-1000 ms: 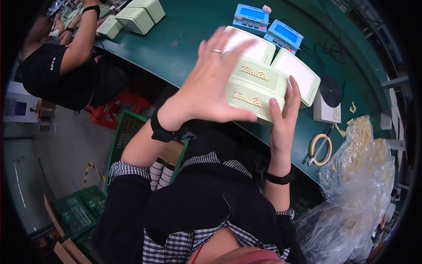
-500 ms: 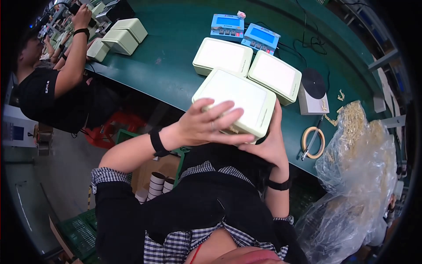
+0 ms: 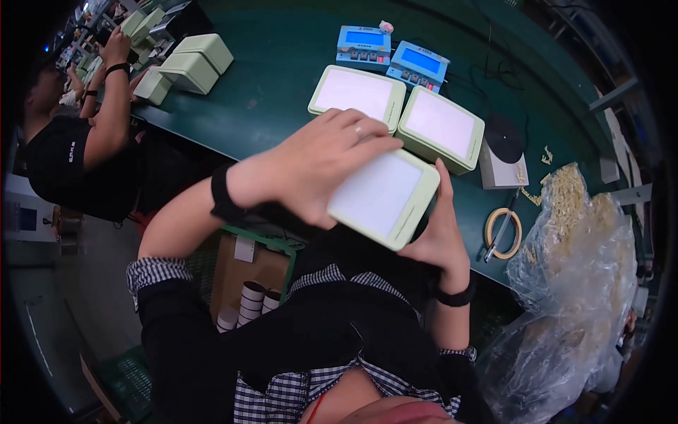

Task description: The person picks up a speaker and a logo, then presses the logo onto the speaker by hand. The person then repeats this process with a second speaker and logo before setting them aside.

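A pale green box with rounded corners and a white top panel [image 3: 385, 194] is held in front of my body at the bench's near edge. My left hand [image 3: 318, 162] reaches over its far left side, fingers along the far edge and thumb at the near left corner. Around the right edge curls my right hand [image 3: 441, 237], thumb at the near corner. The box is tilted, and its underside is hidden. Just beyond, two similar boxes stand side by side on the bench: a left one [image 3: 357, 92] and a right one [image 3: 441, 127].
Two blue devices with screens, one left [image 3: 364, 44] and one right [image 3: 418, 65], stand behind the boxes. To the right are a black disc on a white base [image 3: 504, 134], a tape roll [image 3: 489, 230] with a pen, and a plastic bag of small yellowish pieces [image 3: 572, 247]. A co-worker [image 3: 78, 155] sits left.
The held box has turned and come slightly lower. My left hand has shifted from its near side to its far left side. My right hand stays at the right edge.
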The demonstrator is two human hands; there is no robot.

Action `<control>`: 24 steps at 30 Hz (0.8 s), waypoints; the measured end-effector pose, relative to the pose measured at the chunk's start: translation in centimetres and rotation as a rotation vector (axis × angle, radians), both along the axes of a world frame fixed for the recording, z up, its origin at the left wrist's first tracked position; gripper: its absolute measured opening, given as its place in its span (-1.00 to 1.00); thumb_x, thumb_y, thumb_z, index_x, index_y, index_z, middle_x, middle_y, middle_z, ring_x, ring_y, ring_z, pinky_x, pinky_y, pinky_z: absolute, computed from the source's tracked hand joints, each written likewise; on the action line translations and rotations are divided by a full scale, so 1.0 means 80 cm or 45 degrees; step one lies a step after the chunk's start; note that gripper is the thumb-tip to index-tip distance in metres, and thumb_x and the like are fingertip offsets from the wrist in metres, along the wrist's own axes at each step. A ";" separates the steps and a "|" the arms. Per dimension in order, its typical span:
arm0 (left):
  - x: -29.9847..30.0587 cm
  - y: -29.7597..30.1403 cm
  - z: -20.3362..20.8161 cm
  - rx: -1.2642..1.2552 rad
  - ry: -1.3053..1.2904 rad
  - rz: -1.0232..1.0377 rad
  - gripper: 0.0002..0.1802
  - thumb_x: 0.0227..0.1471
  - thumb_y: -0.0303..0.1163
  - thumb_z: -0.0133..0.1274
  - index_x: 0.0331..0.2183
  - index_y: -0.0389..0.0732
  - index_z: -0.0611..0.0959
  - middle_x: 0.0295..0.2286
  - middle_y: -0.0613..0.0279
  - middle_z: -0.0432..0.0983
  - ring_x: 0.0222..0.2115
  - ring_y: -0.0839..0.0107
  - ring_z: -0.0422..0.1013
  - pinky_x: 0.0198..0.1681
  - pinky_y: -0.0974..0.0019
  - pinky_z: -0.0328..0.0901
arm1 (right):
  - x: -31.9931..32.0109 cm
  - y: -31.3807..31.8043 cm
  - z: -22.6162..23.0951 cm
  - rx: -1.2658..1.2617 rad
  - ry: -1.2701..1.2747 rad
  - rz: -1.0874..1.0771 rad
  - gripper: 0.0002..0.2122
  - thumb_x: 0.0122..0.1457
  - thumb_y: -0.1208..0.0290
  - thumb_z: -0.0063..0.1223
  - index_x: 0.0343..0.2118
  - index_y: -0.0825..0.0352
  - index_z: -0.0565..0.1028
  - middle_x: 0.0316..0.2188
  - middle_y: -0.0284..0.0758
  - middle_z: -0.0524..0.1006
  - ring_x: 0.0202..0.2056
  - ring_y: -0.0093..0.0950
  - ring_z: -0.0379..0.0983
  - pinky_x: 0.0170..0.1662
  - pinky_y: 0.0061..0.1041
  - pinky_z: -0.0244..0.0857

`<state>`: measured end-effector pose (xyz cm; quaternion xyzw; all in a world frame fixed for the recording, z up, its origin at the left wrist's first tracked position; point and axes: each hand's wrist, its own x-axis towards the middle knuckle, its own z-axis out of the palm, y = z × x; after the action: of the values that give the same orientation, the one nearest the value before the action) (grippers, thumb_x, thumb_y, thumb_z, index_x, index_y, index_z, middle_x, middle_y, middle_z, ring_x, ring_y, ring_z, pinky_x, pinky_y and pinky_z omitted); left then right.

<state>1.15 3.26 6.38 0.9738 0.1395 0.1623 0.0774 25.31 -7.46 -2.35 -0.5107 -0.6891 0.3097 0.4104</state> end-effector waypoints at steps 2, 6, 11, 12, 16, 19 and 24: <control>-0.010 -0.020 0.000 0.188 -0.105 0.069 -0.13 -0.31 -0.09 0.28 0.08 -0.12 0.38 -0.05 0.20 0.39 -0.04 0.24 0.29 0.07 0.07 0.16 | 0.008 -0.008 0.014 0.078 -0.209 0.019 0.15 -0.44 0.42 0.42 0.31 0.33 -0.08 0.16 0.00 0.16 0.17 -0.05 0.15 0.22 -0.21 0.08; -0.041 -0.043 -0.026 1.071 -0.360 0.101 -0.35 -0.11 -0.17 0.19 0.06 0.03 0.38 0.03 0.49 0.36 -0.03 0.44 0.27 0.16 0.20 0.05 | 0.026 -0.014 0.050 0.027 -0.609 0.045 0.09 -0.43 0.38 0.44 0.28 0.35 0.03 0.13 -0.01 0.17 0.12 0.02 0.15 0.21 -0.17 0.06; -0.053 -0.050 -0.040 1.144 -0.443 0.196 -0.52 0.02 -0.27 0.07 0.02 0.12 0.38 -0.01 0.71 0.38 -0.07 0.54 0.28 0.16 0.23 0.03 | 0.023 -0.001 0.067 -0.048 -0.805 0.131 0.07 -0.46 0.32 0.47 0.24 0.38 0.11 0.06 -0.06 0.25 0.10 -0.05 0.17 0.21 -0.18 0.01; -0.056 -0.052 -0.038 1.097 -0.409 0.234 -0.50 0.01 -0.26 0.08 0.02 0.10 0.38 -0.02 0.67 0.39 -0.07 0.53 0.28 0.15 0.23 0.03 | 0.020 0.003 0.065 -0.049 -0.807 0.133 0.07 -0.46 0.32 0.47 0.24 0.38 0.11 0.06 -0.06 0.25 0.10 -0.05 0.17 0.21 -0.18 0.01; -0.068 -0.048 -0.035 0.867 -0.330 0.316 -0.41 -0.09 -0.22 0.14 0.01 0.02 0.36 -0.02 0.49 0.41 -0.07 0.44 0.28 0.11 0.21 0.05 | 0.008 0.011 0.052 -0.057 -0.776 0.060 0.09 -0.52 0.26 0.50 0.23 0.41 0.14 0.08 -0.06 0.29 0.11 -0.08 0.20 0.18 -0.20 0.02; -0.082 -0.043 -0.035 0.622 -0.262 0.389 -0.28 -0.23 -0.17 0.23 0.00 -0.05 0.34 -0.01 0.31 0.42 -0.07 0.33 0.27 0.08 0.15 0.07 | 0.007 0.008 0.048 -0.102 -0.707 -0.021 0.08 -0.53 0.23 0.50 0.20 0.42 0.18 0.05 -0.06 0.31 0.10 -0.10 0.21 0.18 -0.21 0.03; -0.107 -0.014 -0.041 0.545 -0.216 0.608 -0.02 -0.52 -0.21 0.31 0.05 -0.16 0.32 -0.02 0.14 0.40 -0.03 0.16 0.26 0.10 0.13 0.05 | 0.003 0.005 0.049 -0.110 -0.731 -0.078 0.08 -0.53 0.22 0.51 0.20 0.43 0.18 0.03 -0.07 0.33 0.10 -0.10 0.21 0.18 -0.21 0.02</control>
<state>-7.43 2.13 3.14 0.8907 0.3198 0.2820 -0.1578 25.56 -7.08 1.60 -0.6150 -0.7475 0.1688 0.1857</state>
